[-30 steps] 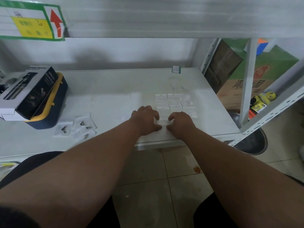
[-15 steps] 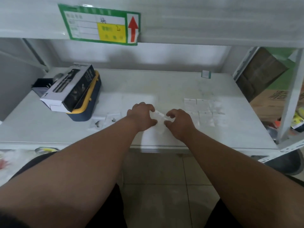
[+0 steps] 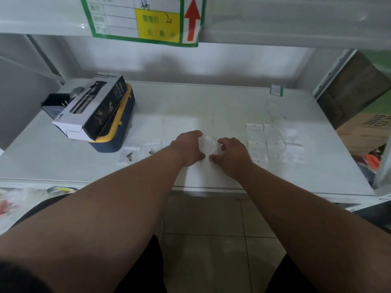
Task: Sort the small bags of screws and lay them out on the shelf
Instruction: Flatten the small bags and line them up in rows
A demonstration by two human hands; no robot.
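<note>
Both hands meet over the middle of the white shelf. My left hand and my right hand together pinch one small clear bag, held between their fingertips just above the shelf. To the right lie several small bags in a neat grid, flat on the shelf. To the left, behind my left forearm, loose bags with dark screws lie in a small pile.
A spray bottle box rests on a navy and yellow case at the shelf's left rear. A green label hangs from the upper shelf. Cardboard boxes stand to the right. Tiled floor lies below.
My hands lifted off the laid-out grid and shifted left of it, now holding one bag between them. The camera view swung left and tilted up.
</note>
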